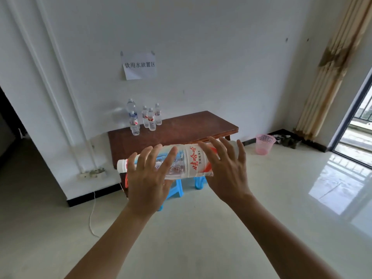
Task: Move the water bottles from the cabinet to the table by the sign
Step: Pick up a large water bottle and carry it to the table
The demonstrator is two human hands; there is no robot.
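1. We are pressing our left hand (149, 178) and right hand (227, 172), fingers straight and spread, against a big water bottle (187, 160); thumbs are hiding.
2. Wooden table (181, 129) is standing against the wall ahead.
3. The big water bottle is lying sideways in mid-air before it, cap pointing left.
4. Sign (139, 66) is hanging above the table.
5. Five small bottles (151, 120) are standing on its rear left.

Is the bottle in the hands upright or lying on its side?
On its side: the bottle lies nearly level across the left hand and right hand, cap pointing left.
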